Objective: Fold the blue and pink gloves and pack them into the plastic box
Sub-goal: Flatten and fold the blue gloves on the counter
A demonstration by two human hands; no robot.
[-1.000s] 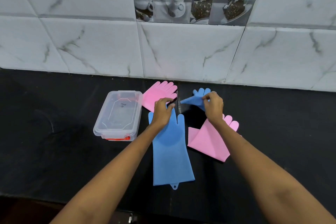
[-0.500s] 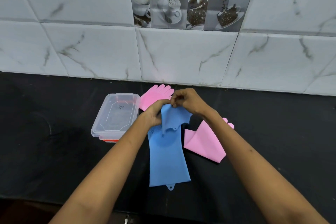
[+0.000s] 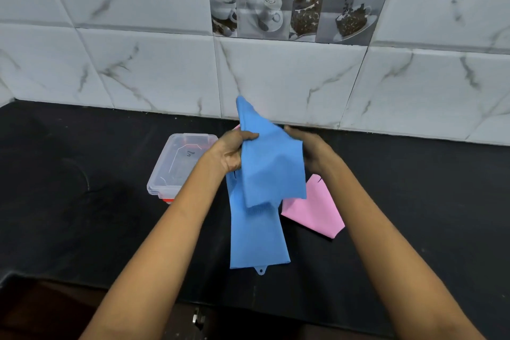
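Black countertop (image 3: 82,174) extends beneath and to both sides of the hands; white marbled wall tiles (image 3: 138,72) rise beyond them.

Flat blue glove (image 3: 256,240) lies on the counter between the two forearms, cuff toward the person, its upper part hidden under the held glove.

Held blue glove (image 3: 271,163) is raised off the counter between both hands, one corner pointing up past the fingertips toward the wall, its lower edge hanging over the flat glove.

Pink glove (image 3: 314,208) lies flat just under and inside the right forearm, beside the flat blue glove. A pink sliver shows behind the left hand; too little to identify.

Plastic box (image 3: 176,165) sits just outside the left wrist, lid on, red clip at its near end.

Left hand (image 3: 230,150): fingers curled, thumb over the glove's left edge, clamping it.

Right hand (image 3: 314,150): largely hidden behind the glove's right edge; it touches that edge, grip undetermined.
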